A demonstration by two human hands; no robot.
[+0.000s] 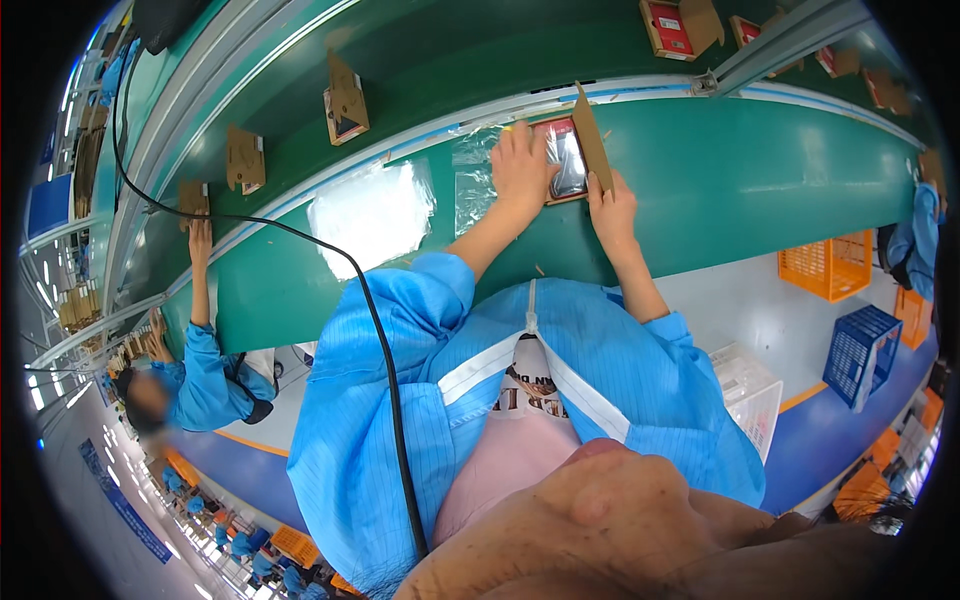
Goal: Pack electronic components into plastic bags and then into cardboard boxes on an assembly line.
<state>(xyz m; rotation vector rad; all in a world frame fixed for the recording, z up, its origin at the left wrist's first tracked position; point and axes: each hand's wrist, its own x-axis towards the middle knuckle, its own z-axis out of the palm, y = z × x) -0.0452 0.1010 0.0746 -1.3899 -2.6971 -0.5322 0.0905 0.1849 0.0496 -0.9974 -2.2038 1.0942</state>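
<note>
Both our hands are working at twelve o'clock on the table (760, 190): left hand (522, 165) pressing spread fingers on the plastic-wrapped item (566, 160), right hand (612, 205) pinching the cardboard flap (592, 140); closing it needs care.

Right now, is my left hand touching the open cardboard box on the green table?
Touching. The head view shows the left hand lying flat over the plastic-wrapped contents of the box, while the right hand rests at its lid edge.

A factory packing line — long green conveyor belts (760, 170) carry open cardboard boxes (345, 100), workers in blue smocks (215, 385) stand along them, and orange crates (828, 264) and blue crates (860, 352) sit on the floor.
</note>
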